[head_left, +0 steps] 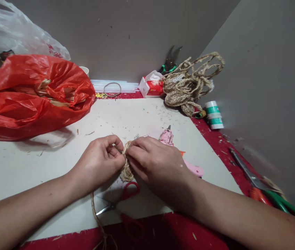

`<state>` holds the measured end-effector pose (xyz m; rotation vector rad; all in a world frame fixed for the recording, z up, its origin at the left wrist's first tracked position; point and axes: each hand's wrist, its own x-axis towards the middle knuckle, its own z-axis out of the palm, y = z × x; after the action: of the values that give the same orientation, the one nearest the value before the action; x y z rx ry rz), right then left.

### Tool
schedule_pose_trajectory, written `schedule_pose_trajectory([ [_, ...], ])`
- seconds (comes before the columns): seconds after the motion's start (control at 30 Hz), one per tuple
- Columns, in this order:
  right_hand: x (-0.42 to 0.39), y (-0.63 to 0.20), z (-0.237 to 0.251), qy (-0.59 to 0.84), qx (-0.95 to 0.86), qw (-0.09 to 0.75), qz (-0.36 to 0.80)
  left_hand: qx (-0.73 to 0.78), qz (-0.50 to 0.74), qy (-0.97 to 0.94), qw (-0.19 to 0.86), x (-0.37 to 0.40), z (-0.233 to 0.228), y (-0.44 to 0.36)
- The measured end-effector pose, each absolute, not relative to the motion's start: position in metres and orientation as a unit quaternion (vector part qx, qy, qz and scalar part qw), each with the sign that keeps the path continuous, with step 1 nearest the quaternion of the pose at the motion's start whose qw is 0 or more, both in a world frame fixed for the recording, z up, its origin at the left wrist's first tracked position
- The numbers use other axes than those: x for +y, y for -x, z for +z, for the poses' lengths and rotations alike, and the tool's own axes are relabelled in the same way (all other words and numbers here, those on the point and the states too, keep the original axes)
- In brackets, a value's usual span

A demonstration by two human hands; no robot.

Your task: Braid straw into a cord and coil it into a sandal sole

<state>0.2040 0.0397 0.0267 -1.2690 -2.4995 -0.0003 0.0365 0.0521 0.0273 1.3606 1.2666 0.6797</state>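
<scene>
Both hands pinch a small coil of tan jute rope [126,168] near the middle of the white board [19,163]: left hand [99,161] and right hand [154,161] fingertips grip its far end. It looks light, soft, rough, probably easily unravelled; its long axis runs near-to-far, tail trailing toward the near edge.

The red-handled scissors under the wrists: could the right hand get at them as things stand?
Probably yes. The red-handled scissors lie flat on the white board, with bare space round the handles just below the right hand. But both hands pinch the jute coil, so it must let go first.
</scene>
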Motion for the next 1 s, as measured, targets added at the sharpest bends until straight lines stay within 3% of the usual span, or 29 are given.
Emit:
schedule_pose_trajectory([
  [0.23,0.043,-0.206,0.029,0.475,-0.856,0.197,0.048,0.541,0.313,-0.612,0.485,0.048,0.025,-0.039],
  [0.4,0.048,-0.209,0.033,0.444,-0.852,0.262,0.086,0.526,0.304,-0.707,0.363,0.042,0.025,-0.036],
  [0.53,0.051,-0.209,0.036,0.459,-0.823,0.267,0.201,0.495,0.303,-0.784,0.219,0.037,0.024,-0.034],
  [0.67,0.049,-0.204,0.039,0.493,-0.775,0.261,0.297,0.468,0.304,-0.817,0.147,0.034,0.021,-0.035],
  [0.83,0.045,-0.197,0.041,0.534,-0.693,0.288,0.388,0.464,0.304,-0.818,0.151,0.033,0.018,-0.035],
  [1.0,0.048,-0.198,0.042,0.519,-0.594,0.290,0.542,0.506,0.311,-0.753,0.284,0.036,0.019,-0.036],
])
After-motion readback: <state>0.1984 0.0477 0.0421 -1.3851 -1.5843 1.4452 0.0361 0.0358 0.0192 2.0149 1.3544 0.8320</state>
